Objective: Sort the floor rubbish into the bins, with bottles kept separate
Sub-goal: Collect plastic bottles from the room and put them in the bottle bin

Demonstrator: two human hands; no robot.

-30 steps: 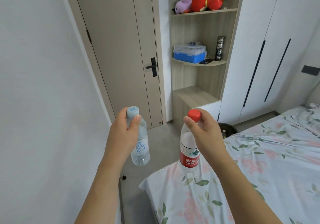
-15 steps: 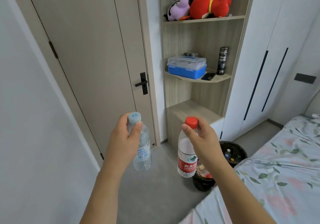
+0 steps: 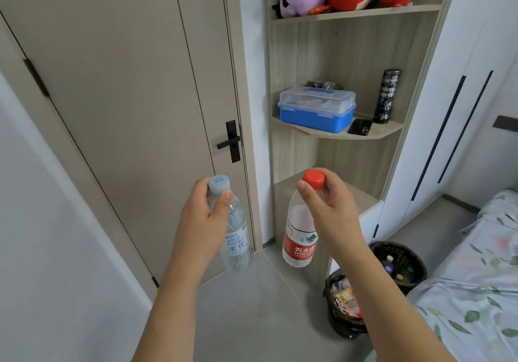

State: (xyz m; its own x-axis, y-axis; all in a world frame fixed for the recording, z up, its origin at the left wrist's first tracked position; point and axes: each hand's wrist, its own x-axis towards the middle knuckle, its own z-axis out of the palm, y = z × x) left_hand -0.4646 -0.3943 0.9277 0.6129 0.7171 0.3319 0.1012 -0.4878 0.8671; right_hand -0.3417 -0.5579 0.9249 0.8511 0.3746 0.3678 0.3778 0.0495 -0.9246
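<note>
My left hand (image 3: 203, 221) grips the neck of a clear plastic bottle with a pale blue cap (image 3: 236, 238), which hangs upright. My right hand (image 3: 329, 210) pinches the neck of a clear bottle with a red cap and red label (image 3: 298, 238), also hanging upright. Both are held at chest height over the grey floor. Below my right forearm stand two black bins: the nearer bin (image 3: 340, 325) holds colourful wrappers, and the farther bin (image 3: 412, 258) by the bed holds several bottles, caps up.
A closed beige door (image 3: 134, 103) with a black handle fills the left. A wooden corner shelf (image 3: 344, 134) carries a blue box, a flask and plush toys. A white wardrobe (image 3: 448, 109) is at the right, and a bed with a floral sheet (image 3: 476, 291) at the lower right.
The view has moved forward toward the door and shelf. The bed has slid to the lower right and both black bins have come into sight. My hands keep holding the two bottles.
</note>
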